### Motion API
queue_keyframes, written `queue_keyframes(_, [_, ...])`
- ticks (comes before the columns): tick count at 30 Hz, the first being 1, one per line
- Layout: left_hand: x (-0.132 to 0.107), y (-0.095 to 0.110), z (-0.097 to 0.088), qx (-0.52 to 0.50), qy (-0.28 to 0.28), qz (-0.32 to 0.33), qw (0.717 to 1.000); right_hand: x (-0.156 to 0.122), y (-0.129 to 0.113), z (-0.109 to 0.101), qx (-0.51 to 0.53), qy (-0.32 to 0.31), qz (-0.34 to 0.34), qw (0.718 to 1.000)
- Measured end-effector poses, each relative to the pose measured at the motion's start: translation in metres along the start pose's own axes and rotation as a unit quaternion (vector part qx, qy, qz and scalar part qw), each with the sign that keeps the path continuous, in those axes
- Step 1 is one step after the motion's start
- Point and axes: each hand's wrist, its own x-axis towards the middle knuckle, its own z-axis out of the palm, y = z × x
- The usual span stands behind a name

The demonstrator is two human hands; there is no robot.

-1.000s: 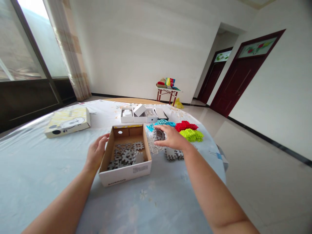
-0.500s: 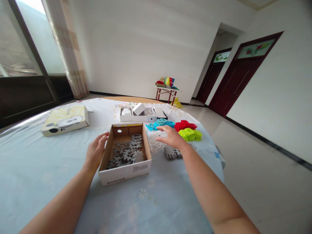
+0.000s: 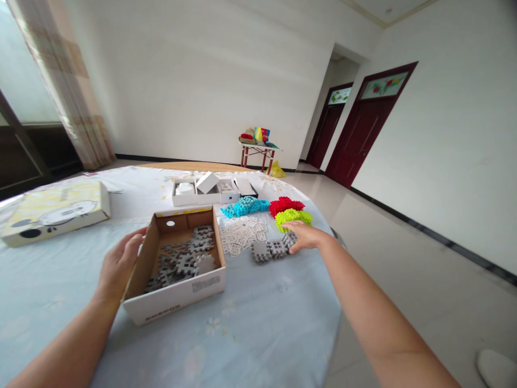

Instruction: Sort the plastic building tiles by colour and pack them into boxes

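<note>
A white-sided cardboard box (image 3: 173,302) with a brown inside stands on the table, holding a loose heap of grey interlocking plastic pieces (image 3: 183,264). My left hand (image 3: 121,258) holds the box at its left wall, with the fingertips near the rim. To the right of the box, my right hand (image 3: 304,236) reaches over the right end of a row of stacked grey pieces (image 3: 269,250). Its thumb and fingers are spread apart around that end; firm contact cannot be made out. Flat white lattice pieces (image 3: 242,234) lie between the box and the row.
Beyond lie piles of blue pieces (image 3: 246,206), red pieces (image 3: 286,206) and lime-green pieces (image 3: 293,216). Small white boxes (image 3: 208,196) stand behind the cardboard box. A yellow-and-white lid (image 3: 60,213) is at left. The round table's cloth (image 3: 258,328) ends at right.
My right hand has moved from above the white lattice pieces to the right end of the grey row. The view has turned right; my left hand stays at the box.
</note>
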Motion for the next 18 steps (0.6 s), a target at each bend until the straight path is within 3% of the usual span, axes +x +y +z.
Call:
queue_keyframes(8, [0.001,-0.006,-0.001,0.01,0.002,0.012,1.0,0.013,0.012,0.02,0.005,0.011,-0.003,1.0])
queue_keyframes(12, [0.003,-0.006,-0.001,0.014,-0.001,0.002,1.0,0.017,0.011,0.024,0.012,0.028,0.0,1.0])
queue_keyframes(18, [0.002,-0.001,-0.001,0.012,-0.009,-0.007,1.0,0.015,0.014,0.023,0.035,0.006,-0.002,0.999])
